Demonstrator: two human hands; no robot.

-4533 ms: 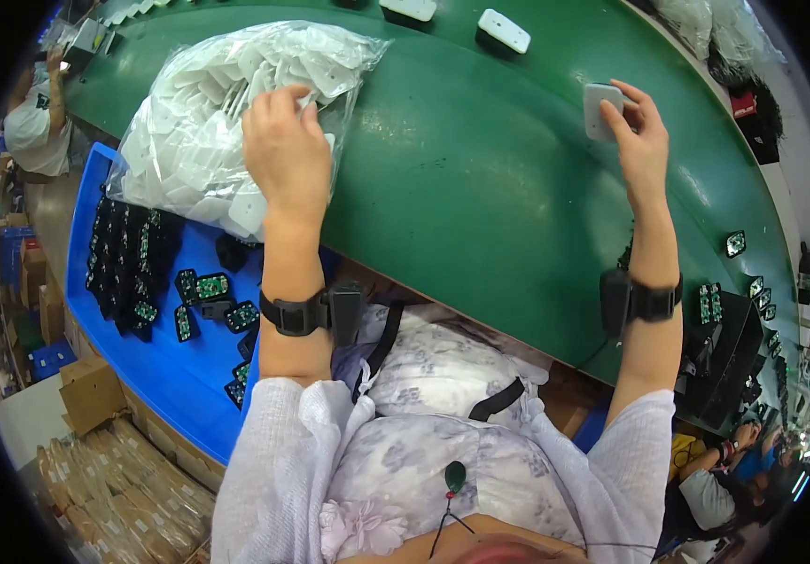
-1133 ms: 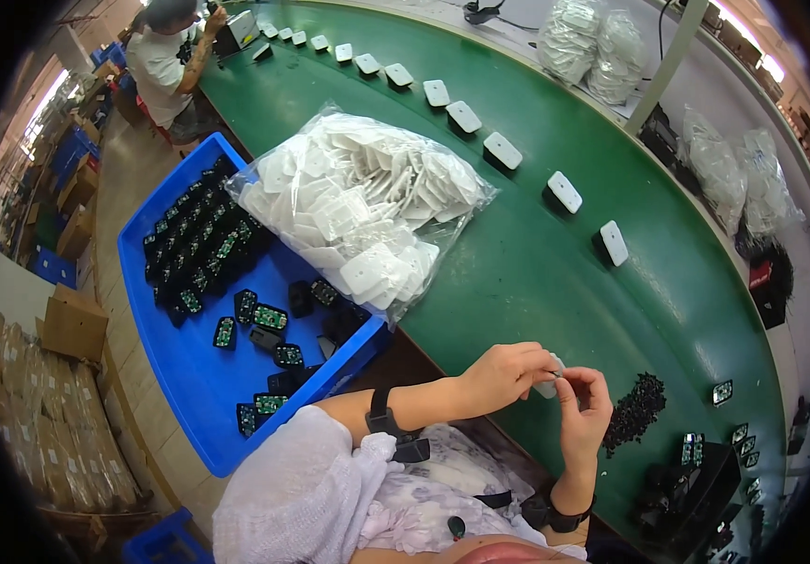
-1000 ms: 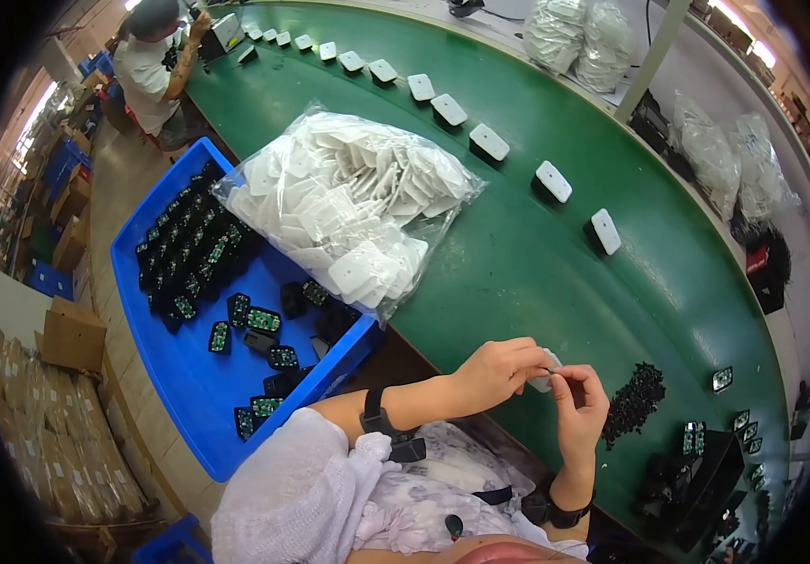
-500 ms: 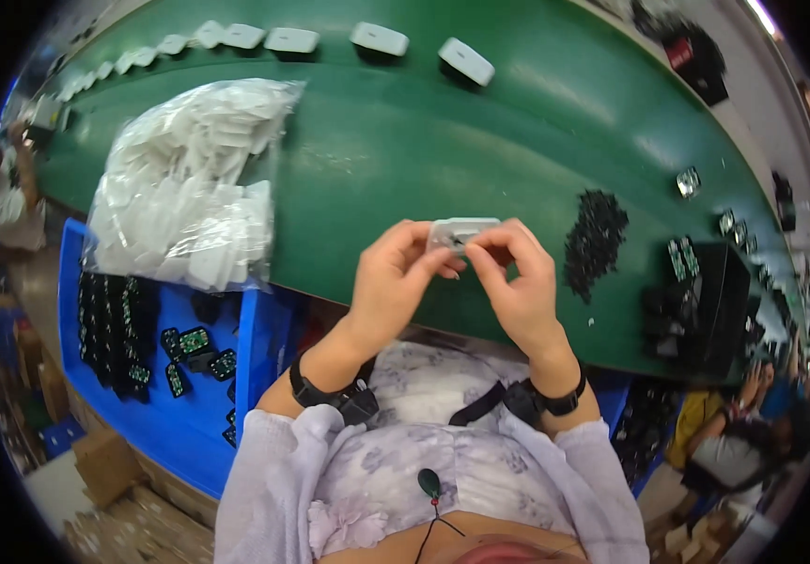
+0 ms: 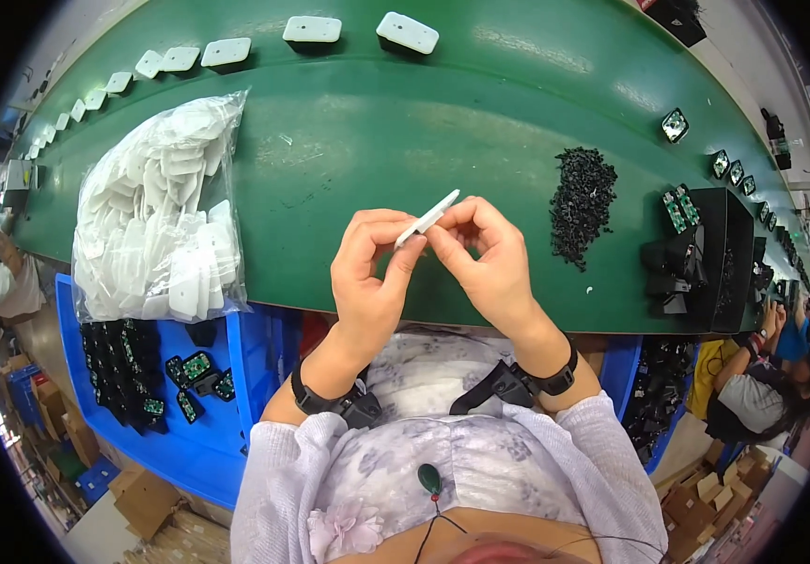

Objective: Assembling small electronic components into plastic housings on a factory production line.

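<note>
1. Since the earlier view, the white plate (image 5: 429, 217) has tipped edge-on to me.
2. I see the left hand (image 5: 366, 273) gripping it in its fingers above the bench (image 5: 377, 141).
3. The right hand (image 5: 493, 268) touches it; what its fingers pinch, I cannot tell.

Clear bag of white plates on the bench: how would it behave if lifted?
The bag is probably floppy: its thin film is wrinkled. It may sag and feel fairly heavy, as many white plates fill it. The loosely heaped plates would likely slide.
</note>
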